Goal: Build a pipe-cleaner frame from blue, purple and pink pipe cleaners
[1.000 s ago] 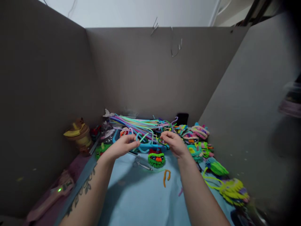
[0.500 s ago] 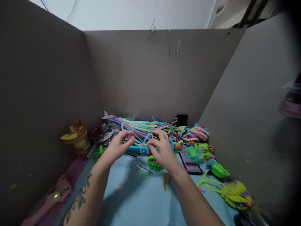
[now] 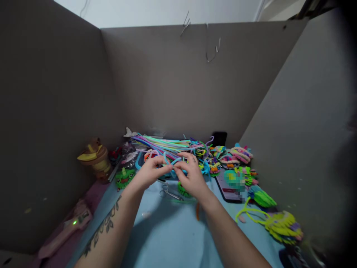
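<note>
Facing a table spread with smooth pale blue cloth [image 3: 164, 238]. Nearest, at the right edge, a fluffy, layered yellow piece [image 3: 281, 227] with a looped strand, laid aside, apparently to leave the middle free for the arms. Farther in, below the hands, a silver scissors-like tool with ring handles [image 3: 170, 193], probably put there for quick reach, and next to it a rounded, fuzzy green piece [image 3: 182, 189], partly covered by the right hand [image 3: 193, 180]. Raised above these, opposite the left hand [image 3: 150, 173], almost meeting it. Pinching, in the grip of each, thumb against forefinger, a light blue, fuzzy, bendable strand [image 3: 176, 160], looped between the two; held from both sides, presumably to steady something so limp. Cannot make out the strand's ends. Just beyond, a bright blue plastic tray [image 3: 138, 161] and a bundle of long pastel fuzzy stems [image 3: 164, 143], kept parallel, likely against bending. Farthest, a flat grey upright panel [image 3: 178, 85].
</note>
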`<state>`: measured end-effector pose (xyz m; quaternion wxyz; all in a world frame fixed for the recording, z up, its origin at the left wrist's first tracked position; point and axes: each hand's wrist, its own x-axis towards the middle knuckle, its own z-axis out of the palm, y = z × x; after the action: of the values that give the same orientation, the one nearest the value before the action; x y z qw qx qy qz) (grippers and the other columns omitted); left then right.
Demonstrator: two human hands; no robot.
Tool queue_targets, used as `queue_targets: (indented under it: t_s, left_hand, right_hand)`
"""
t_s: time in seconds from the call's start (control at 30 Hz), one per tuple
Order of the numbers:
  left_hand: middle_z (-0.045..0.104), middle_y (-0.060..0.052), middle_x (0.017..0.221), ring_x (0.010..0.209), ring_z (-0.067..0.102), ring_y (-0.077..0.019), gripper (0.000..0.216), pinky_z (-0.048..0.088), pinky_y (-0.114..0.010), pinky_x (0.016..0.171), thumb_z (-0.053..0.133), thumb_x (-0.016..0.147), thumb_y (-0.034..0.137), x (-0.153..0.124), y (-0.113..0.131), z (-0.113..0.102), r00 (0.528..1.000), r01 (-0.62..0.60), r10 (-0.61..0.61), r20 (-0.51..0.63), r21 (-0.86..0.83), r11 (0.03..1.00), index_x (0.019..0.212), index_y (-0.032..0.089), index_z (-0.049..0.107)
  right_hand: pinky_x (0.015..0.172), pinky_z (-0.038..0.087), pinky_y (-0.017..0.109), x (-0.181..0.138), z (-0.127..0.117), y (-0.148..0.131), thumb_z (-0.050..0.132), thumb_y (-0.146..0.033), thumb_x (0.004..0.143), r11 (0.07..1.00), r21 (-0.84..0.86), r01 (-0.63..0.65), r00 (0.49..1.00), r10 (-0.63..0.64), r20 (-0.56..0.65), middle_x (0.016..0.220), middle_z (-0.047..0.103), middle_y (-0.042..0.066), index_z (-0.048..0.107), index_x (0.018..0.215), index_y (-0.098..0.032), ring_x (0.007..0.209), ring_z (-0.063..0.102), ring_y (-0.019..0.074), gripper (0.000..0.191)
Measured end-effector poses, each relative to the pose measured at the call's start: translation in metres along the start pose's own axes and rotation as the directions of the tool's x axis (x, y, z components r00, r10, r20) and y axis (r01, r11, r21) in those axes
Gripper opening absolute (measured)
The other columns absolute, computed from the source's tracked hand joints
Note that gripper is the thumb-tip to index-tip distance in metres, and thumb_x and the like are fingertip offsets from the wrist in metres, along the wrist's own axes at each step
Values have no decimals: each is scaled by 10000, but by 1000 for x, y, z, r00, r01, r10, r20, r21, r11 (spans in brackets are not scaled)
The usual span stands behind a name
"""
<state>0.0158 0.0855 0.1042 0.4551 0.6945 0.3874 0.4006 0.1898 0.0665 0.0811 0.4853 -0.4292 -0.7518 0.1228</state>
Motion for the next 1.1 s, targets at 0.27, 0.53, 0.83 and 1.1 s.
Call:
queue_targets:
  t_s: [0.27, 0.53, 0.83, 1.1]
  left_hand:
    - [583, -35, 686, 640, 506, -127, 266, 390, -252, 626, 734, 662, 358, 3, -13, -5, 980, 193, -154, 122, -454, 870, 665, 107, 645]
    - [579, -9, 621, 587, 519, -118, 311, 405, -241, 604, 732, 663, 421, 7, -18, -17, 982, 161, -186, -19, -419, 893, 663, 124, 643]
    - [641, -34, 769, 778, 555, -184, 173, 425, -281, 735, 668, 731, 324, 2, -4, 0, 991, -119, 126, -36, 152, 981, 752, 153, 671]
    - [575, -23, 785, 734, 501, -156, 159, 400, -246, 670, 590, 796, 323, -3, 3, 9, 983, -180, 179, 31, 291, 940, 805, 164, 580]
  right_hand:
    - [1030, 314, 407, 0, -3, 10, 697, -408, 743, 633, 725, -269, 958, 102, 267, 1304, 475, 45, 700, 687, -231, 1282, 374, 257, 186]
    - [980, 369, 470, 6, -20, 33, 723, -470, 684, 519, 805, -286, 950, 264, 168, 1264, 556, 61, 661, 687, -226, 1225, 458, 283, 252]
    - [1038, 318, 417, 4, -7, 7, 674, -381, 736, 944, 265, -195, 979, 205, -8, 1252, 490, 93, 703, 934, -238, 1211, 454, 258, 246]
    - [999, 342, 377, -2, 21, 11, 648, -315, 737, 855, 434, -284, 947, 321, -12, 1122, 559, 87, 647, 678, -183, 1131, 513, 231, 144]
